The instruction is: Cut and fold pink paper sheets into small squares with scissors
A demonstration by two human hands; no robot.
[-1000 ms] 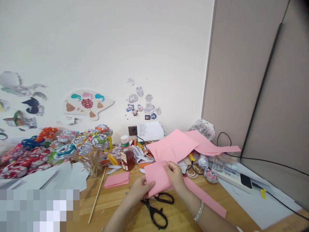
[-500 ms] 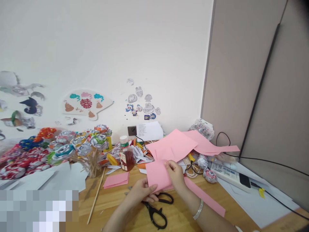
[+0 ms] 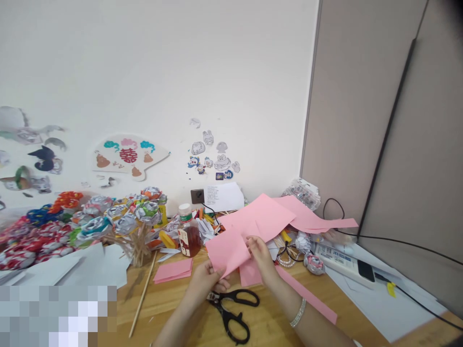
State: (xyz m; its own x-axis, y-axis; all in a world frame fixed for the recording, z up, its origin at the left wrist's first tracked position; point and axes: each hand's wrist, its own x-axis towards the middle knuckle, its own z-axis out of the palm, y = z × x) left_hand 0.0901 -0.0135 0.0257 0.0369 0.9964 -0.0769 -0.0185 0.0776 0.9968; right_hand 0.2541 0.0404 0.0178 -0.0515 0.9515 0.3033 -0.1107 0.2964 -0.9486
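My left hand [image 3: 203, 281] pinches the lower left corner of a pink paper sheet [image 3: 227, 250] held just above the wooden desk [image 3: 173, 301]. My right hand [image 3: 261, 258], with a silver bracelet on its wrist, grips the sheet's right edge. A second pink piece [image 3: 250, 275] shows beneath the sheet, by my right hand. Black scissors [image 3: 231, 311] lie on the desk right below my hands. A long pink strip [image 3: 307, 300] runs under my right forearm.
Larger pink sheets [image 3: 275, 214] lie behind my hands. A small pink stack [image 3: 173, 270], a wooden stick [image 3: 142, 295], a brown-liquid bottle [image 3: 188, 236] and many paper flowers [image 3: 90, 219] sit left. A white power strip [image 3: 343, 262], cables and white paper lie right.
The pink sheet has been lifted and swung to the left, uncovering a second pink piece under it. My left hand shifted slightly down and left with the corner.
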